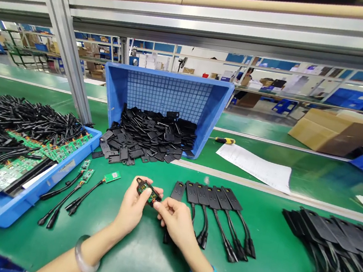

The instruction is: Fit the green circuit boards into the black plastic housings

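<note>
In the middle of the head view, my left hand [132, 204] grips a black plastic housing [140, 182], thumb on top. A small green circuit board [145, 193] lies in that housing, with reddish wires at its lower end. There the thumb and fingers of my right hand [173, 220] pinch the end of the board; its cable is mostly hidden. Just right of my hands, several black housings with cables [215, 197] lie in a row. To the left rest several loose circuit boards with black cables [112, 177].
A blue crate [215, 127] tipped on its side spills black plastic housings [154, 136]. At left, a blue tray [25, 196] holds cabled boards. More cabled housings [334, 234] are piled at right. Behind lie a screwdriver [225, 140] and a paper sheet [256, 165]. A metal post [63, 34] rises at left.
</note>
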Demonstrator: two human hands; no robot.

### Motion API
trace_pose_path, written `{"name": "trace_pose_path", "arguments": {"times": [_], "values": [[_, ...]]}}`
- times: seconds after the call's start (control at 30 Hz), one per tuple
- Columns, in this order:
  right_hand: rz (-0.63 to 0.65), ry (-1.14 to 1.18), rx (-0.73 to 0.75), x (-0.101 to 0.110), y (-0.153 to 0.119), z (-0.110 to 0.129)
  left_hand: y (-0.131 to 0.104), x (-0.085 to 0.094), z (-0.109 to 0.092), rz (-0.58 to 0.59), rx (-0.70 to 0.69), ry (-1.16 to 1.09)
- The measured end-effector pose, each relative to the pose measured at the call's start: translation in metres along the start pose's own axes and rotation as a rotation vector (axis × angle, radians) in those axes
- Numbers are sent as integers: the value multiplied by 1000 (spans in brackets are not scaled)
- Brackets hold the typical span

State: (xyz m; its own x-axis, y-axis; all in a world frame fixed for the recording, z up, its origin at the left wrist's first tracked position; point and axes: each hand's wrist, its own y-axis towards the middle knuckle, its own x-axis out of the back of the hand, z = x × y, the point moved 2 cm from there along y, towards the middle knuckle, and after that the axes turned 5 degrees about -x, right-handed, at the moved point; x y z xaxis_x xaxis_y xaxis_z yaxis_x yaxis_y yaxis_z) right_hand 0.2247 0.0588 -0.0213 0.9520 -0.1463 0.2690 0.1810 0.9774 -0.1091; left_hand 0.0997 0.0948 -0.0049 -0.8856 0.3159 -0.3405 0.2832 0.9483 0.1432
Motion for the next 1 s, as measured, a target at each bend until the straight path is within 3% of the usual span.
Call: {"name": "trace_pose_path", "arguments": {"times": [0.17,0.3,0.4,0.53,0.67,1.0], "values": [[82,-71,197,2,-10,15,8,5,-1,53,191,1],[-84,-204,388,13,-10,17,9,7,8,248,320,223],[-177,-393,576,17,-6,10,6,5,16,373,263,423],[-205,-665,764,16,-5,5,3,5,22,406,190,553],[-210,-724,798,16,-5,5,4,6,23,410,187,572],[-99,-772,703,15,-2,3,0,5,22,410,164,637]]}}
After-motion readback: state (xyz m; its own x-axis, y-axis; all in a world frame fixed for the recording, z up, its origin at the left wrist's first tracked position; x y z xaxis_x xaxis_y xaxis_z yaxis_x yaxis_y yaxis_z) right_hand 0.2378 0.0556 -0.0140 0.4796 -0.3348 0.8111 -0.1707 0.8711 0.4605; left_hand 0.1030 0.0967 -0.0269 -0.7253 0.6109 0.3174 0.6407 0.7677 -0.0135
